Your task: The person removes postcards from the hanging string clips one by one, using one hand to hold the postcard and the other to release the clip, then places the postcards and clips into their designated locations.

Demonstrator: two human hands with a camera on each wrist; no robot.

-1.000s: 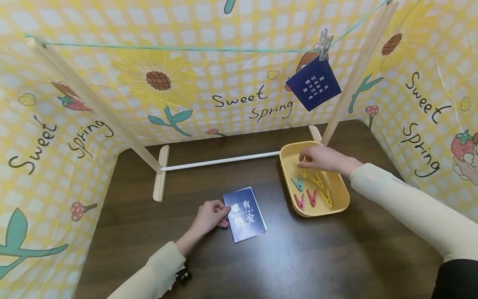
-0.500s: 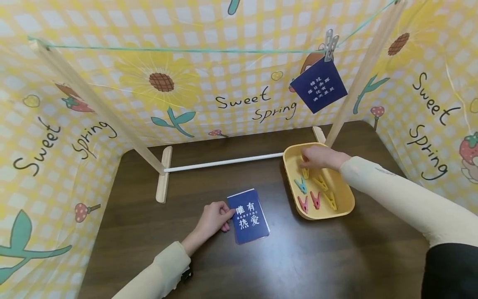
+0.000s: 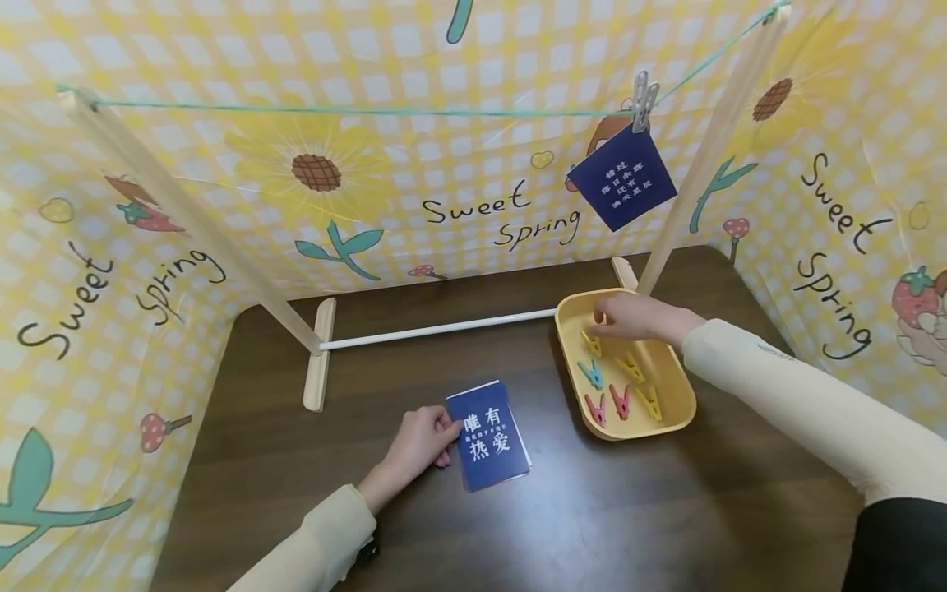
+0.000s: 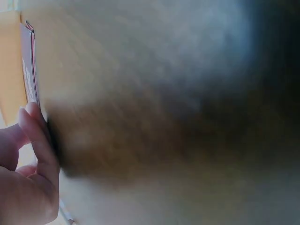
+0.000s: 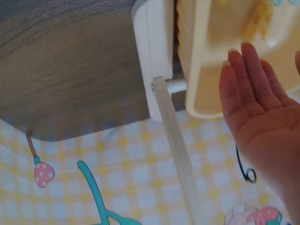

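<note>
My left hand point(image 3: 418, 444) pinches the left edge of a small stack of dark blue cards point(image 3: 490, 452) with white characters, lying on the table. The left wrist view shows thumb and finger at the end of the stack point(image 4: 29, 65). My right hand point(image 3: 632, 316) reaches into the yellow basket point(image 3: 673, 395). In the right wrist view its fingers point(image 5: 255, 75) are nearly straight, the thumb apart, with nothing seen between them. Just below the fingertips lies a yellow clothespin point(image 3: 591, 344). Further yellow clothespins, a blue clothespin point(image 3: 592, 374) and red ones point(image 3: 620, 401) lie around it.
Behind stands a wooden frame with a left post point(image 3: 200, 222), a right post point(image 3: 710, 156), a white crossbar point(image 3: 444, 329) and a green string point(image 3: 355, 109). A grey clothespin point(image 3: 641, 103) holds a blue card point(image 3: 625, 177) near its right end. Patterned cloth surrounds the table.
The yellow clothespin under my right fingertips has turned and sits slightly lower in the basket. My left hand stays at the card stack. The head view has shifted slightly.
</note>
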